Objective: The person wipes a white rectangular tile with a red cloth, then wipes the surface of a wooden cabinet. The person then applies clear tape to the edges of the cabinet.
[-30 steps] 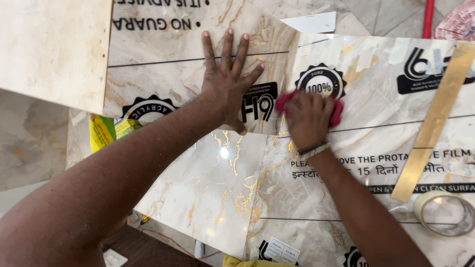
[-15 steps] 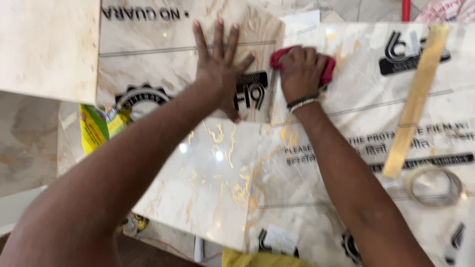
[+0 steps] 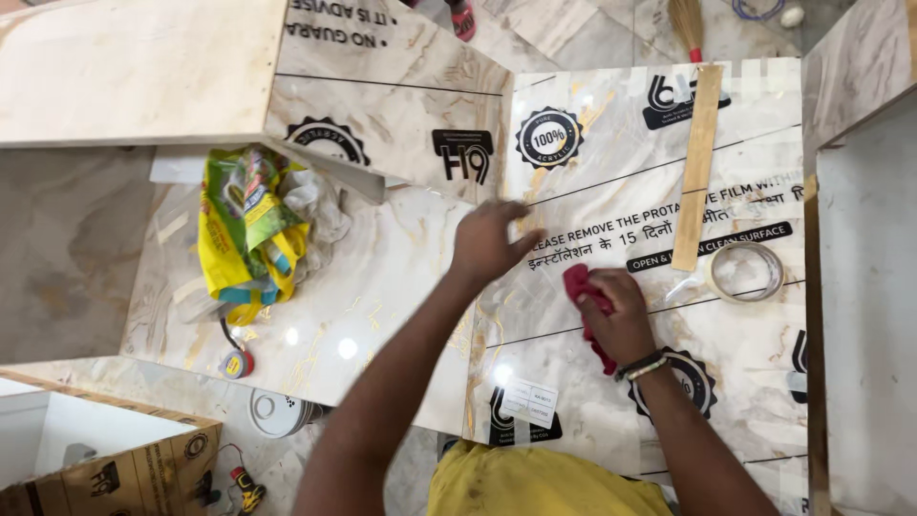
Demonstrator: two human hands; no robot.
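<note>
Marble-patterned glossy laminate sheets [image 3: 382,287] cover nearly the whole scene, lying flat over a pale stone floor [image 3: 67,239]; the right sheet carries a clear protective film with black printing and round seals.

The left hand [image 3: 487,244] rests on the seam between 2 sheets near the centre, fingers loosely curled and close together, fingertips touching the film. The right hand [image 3: 621,320] sits just to its right and nearer, closed around a crumpled red cloth [image 3: 578,287] and pressing it against the film; the cloth shows at the far side of the fist and below the palm. A beaded band circles that wrist.

Far right of the hands, a long thin strip of pale wood [image 3: 697,167] lies on the film, running near to far. Just right of its near end sits a roll of clear tape [image 3: 747,271]. On the left sheet lies a crumpled yellow and green plastic bag [image 3: 244,229], with a small yellow and red tape measure [image 3: 236,363] near it. A cardboard box [image 3: 105,468] stands at the near left corner.
</note>
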